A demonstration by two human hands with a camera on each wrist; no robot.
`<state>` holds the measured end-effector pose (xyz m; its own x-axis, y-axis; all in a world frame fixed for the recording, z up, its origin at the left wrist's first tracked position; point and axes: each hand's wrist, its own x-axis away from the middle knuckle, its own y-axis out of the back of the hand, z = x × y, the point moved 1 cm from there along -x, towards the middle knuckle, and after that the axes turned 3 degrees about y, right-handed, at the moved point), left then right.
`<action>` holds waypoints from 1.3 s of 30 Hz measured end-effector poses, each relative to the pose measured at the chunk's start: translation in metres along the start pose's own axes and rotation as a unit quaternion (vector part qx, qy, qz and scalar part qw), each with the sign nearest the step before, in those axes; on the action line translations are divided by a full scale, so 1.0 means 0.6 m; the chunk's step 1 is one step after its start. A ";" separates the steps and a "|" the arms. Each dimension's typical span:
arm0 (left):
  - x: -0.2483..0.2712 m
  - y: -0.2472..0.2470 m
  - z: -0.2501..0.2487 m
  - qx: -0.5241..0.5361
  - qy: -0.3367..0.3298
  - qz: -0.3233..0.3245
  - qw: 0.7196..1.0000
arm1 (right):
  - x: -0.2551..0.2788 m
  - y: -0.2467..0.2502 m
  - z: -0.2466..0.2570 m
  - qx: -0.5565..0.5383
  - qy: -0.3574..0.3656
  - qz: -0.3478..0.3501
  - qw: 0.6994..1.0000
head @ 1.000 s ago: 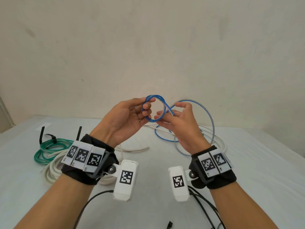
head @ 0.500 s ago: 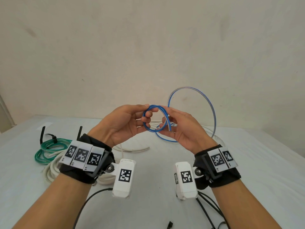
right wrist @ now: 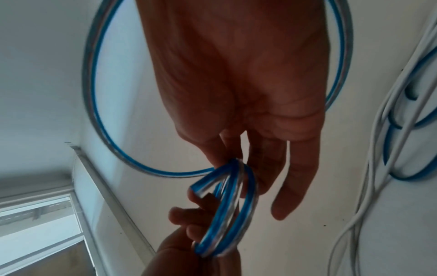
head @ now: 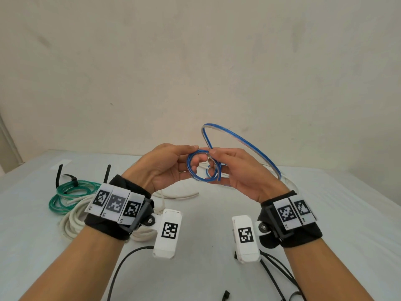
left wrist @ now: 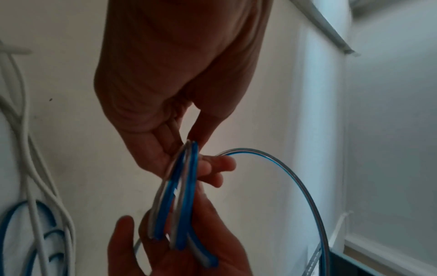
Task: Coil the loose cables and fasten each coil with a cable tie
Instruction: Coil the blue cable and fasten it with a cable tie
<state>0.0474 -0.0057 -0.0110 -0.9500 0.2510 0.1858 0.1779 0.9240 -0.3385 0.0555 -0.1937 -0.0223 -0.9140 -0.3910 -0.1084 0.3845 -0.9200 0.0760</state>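
Two small turns of the blue cable now sit pinched between left hand and right hand, fingers curled round them. The wide loop has swung up higher than a second ago, so another turn is about to join the coil.

glossy translucent plastic blue cable, matt tablecloth

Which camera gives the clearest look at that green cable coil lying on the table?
The head view. There the green cable coil lies at the left of the table, whole apart from where a white rope overlaps it, with a black tie around it. Neither wrist view shows it; they show only the blue cable and white cables.
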 end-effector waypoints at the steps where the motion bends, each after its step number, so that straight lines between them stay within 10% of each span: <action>1: 0.000 -0.001 0.000 0.023 0.007 0.003 1.000 | 0.000 0.001 -0.002 0.005 0.013 0.005 1.000; 10: -0.001 0.001 -0.001 -0.021 0.041 0.012 0.999 | -0.010 0.000 -0.015 0.179 0.119 0.001 0.977; 18: -0.023 -0.004 0.012 0.118 -0.015 -0.025 0.993 | -0.016 -0.010 -0.025 0.171 0.019 -0.016 0.985; 30: -0.046 0.053 0.000 0.183 -0.151 -0.156 0.959 | 0.019 0.026 -0.015 0.038 -0.054 0.197 0.978; 39: -0.027 0.024 -0.002 0.175 -0.172 -0.055 0.968 | -0.017 0.041 -0.023 -0.294 -0.098 -0.150 0.939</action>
<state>0.0659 0.0041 -0.0179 -0.9982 -0.0099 -0.0587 0.0299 0.7700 -0.6373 0.0761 -0.2125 -0.0332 -0.9768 -0.1527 0.1504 0.0592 -0.8666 -0.4955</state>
